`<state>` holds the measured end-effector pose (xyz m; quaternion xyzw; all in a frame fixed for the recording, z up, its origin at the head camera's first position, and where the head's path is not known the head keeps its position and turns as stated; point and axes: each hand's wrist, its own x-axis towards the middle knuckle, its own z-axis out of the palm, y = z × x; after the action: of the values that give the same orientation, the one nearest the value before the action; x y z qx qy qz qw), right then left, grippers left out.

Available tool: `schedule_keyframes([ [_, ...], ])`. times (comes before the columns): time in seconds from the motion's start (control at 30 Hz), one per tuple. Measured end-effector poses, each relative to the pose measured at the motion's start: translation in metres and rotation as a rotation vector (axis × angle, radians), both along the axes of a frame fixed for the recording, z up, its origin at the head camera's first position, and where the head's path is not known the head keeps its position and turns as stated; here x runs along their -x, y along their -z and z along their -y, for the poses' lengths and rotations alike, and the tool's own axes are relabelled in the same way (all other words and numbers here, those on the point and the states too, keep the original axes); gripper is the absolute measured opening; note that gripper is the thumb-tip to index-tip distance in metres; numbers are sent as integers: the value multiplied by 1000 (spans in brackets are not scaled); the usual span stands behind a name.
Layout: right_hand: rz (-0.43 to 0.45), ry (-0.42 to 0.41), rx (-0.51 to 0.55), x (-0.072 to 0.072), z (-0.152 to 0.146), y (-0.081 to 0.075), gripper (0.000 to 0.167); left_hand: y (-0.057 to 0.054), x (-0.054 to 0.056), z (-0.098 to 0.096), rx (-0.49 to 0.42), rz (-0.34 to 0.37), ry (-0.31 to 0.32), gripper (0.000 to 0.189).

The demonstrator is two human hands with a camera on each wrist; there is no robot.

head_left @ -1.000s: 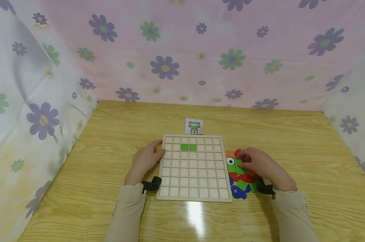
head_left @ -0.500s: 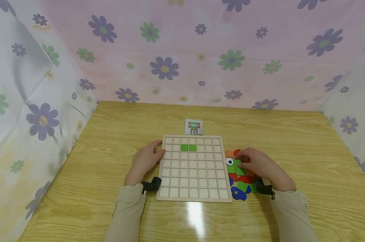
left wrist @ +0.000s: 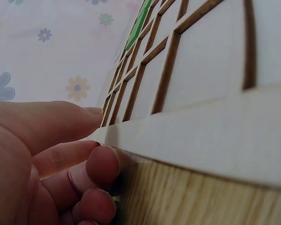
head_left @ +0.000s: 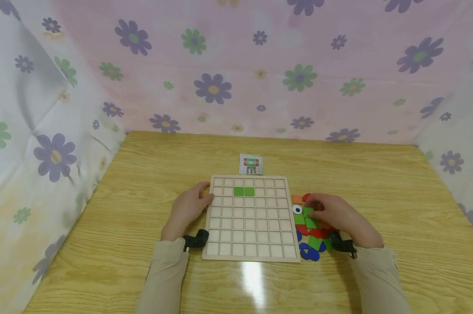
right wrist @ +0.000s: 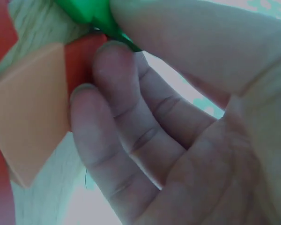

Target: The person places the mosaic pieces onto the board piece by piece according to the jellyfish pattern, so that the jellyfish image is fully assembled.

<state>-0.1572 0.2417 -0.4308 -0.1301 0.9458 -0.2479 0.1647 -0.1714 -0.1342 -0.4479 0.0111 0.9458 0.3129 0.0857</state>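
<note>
Right hand (head_left: 336, 211) is pinching a green tile (head_left: 307, 212) in the pile (head_left: 314, 242) right of centre; left hand (head_left: 189, 206) has the grid board (head_left: 252, 258) by its left edge. I'd lift straight up so nothing else drags, board held steady. Shiny wood-grain tabletop (head_left: 142, 165), glare (head_left: 253, 281) bottom centre, flowery cloth (head_left: 260, 56) up top and both sides.

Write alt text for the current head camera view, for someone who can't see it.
A person's left hand rests against the left edge of a wooden grid board holding two green square tiles; the right hand pinches a green tile among colored pieces beside the board's right edge. A printed pattern card lies beyond it.
</note>
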Motion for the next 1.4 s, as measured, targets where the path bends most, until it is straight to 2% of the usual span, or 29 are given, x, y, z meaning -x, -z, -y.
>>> schedule_keyframes([
  [0.3,-41,25,12,0,-3,-6,22,-2,0,-1,-3,7,0,46],
  [0.5,-56,44,49,0,1,-7,19,-1,0,0,-5,3,-4,46],
  [0.87,-158,26,94,1,15,-8,27,-2,-2,-1,-2,7,0,46],
  [1.2,-117,42,152,10,37,-9,26,-2,-1,-1,-3,8,-8,46],
  [1.4,-120,19,175,17,50,-10,24,-2,-4,-2,-10,13,-14,47],
])
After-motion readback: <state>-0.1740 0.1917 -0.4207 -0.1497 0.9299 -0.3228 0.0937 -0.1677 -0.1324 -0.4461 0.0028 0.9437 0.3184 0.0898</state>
